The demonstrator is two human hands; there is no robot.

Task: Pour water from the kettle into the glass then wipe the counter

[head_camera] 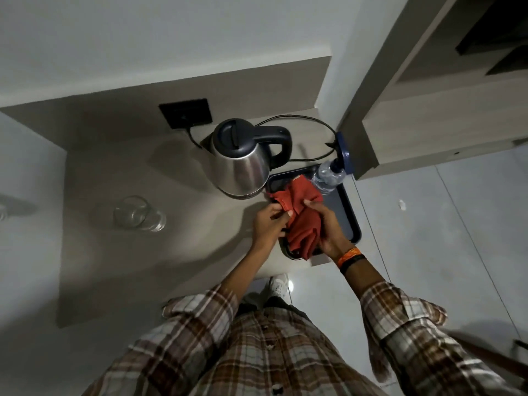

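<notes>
A steel kettle (243, 164) with a black lid and handle stands on the beige counter (128, 172), its cord plugged into a wall socket. A clear glass (137, 214) sits to the left of it, apart from the kettle. Over a dark tray (347, 207) at the counter's right end, both hands hold a crumpled red cloth (300, 224). My left hand (270, 224) pinches the cloth's left side. My right hand (328, 227) grips its right side from beneath.
A plastic water bottle (328, 175) with a blue cap stands on the tray's far corner. The black socket (185, 112) is on the back panel. A wooden cabinet (428, 115) rises at the right. Tiled floor lies beyond the counter's right edge.
</notes>
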